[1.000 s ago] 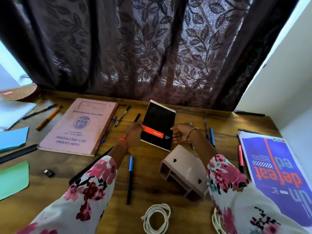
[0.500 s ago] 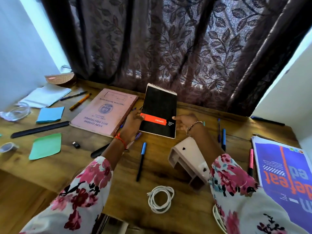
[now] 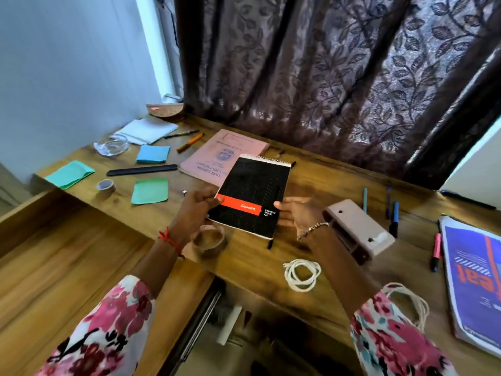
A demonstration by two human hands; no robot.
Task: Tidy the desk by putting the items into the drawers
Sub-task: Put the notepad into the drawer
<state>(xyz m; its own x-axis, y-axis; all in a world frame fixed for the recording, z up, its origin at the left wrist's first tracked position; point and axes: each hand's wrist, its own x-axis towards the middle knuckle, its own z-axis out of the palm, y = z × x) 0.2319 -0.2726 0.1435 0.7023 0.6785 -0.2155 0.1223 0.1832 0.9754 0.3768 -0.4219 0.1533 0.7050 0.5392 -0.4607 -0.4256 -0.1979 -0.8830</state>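
Note:
A black spiral pad [image 3: 254, 191] with a red band hangs lifted off the wooden desk [image 3: 320, 183], tilted toward me. My left hand [image 3: 195, 210] grips its lower left edge. My right hand [image 3: 295, 213] touches its lower right edge with the fingers partly spread. Below the desk's front edge an open drawer [image 3: 235, 321] shows dark contents and a white strip. A pink record book [image 3: 217, 156] lies flat behind the pad.
Loose on the desk are a brown tape roll [image 3: 208, 240], a white cable coil [image 3: 302, 274], a beige two-slot holder [image 3: 357, 232], several pens [image 3: 394, 218], a purple magazine [image 3: 477, 278], green and blue notes [image 3: 150, 189], a black ruler [image 3: 141, 169] and a glass dish [image 3: 111, 147].
The pad has risen off the desk and come toward me between both hands. My head has turned left and down, bringing the open drawer and the desk's left end into view.

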